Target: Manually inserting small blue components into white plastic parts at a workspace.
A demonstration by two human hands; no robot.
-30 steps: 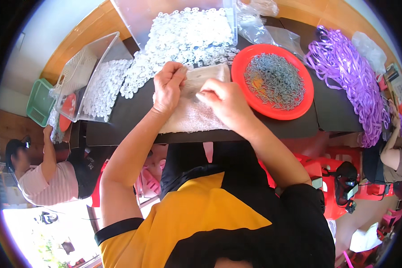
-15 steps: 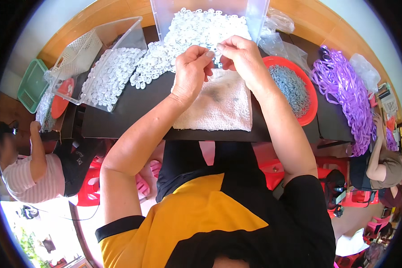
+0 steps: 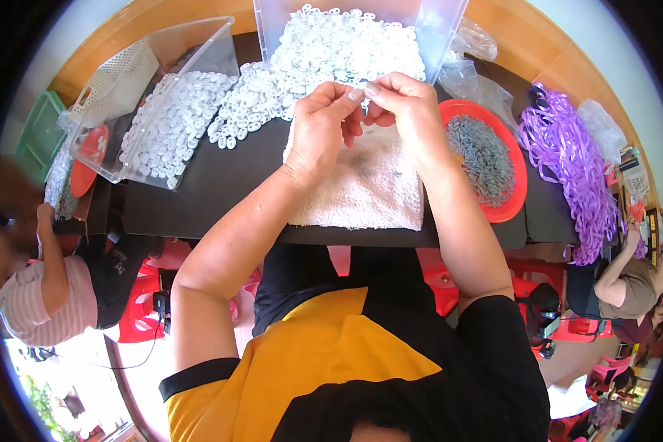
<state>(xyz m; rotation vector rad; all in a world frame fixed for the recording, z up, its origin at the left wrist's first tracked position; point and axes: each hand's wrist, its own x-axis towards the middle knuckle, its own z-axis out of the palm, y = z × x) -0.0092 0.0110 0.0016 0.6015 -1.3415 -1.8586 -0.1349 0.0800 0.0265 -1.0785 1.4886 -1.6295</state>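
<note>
Over a white towel [image 3: 368,199], my left hand [image 3: 320,129] and my right hand [image 3: 409,107] meet at the thumb tips. Both hands are closed in a pinch. Whatever lies between the fingertips is too small or hidden to name. Just beyond the hands, small white oval pieces with two holes [image 3: 339,44] fill a clear plastic box [image 3: 446,33]. More of the same white pieces [image 3: 247,103] spread over the dark table to its left. Right of my right forearm, a red basin [image 3: 518,188] holds many small grey-blue pieces [image 3: 482,158].
A tilted clear bin [image 3: 225,44] of white pieces stands at left. Purple ribbons [image 3: 567,169] heap at right, near clear plastic bags [image 3: 479,81]. One person [image 3: 48,295] sits at far left, another [image 3: 626,283] at far right. A green basket [image 3: 40,136] stands at the left end.
My hands have come together, so the thumb tips now touch where a small gap showed before. The whole view has shifted slightly. The person at right has moved an arm.
</note>
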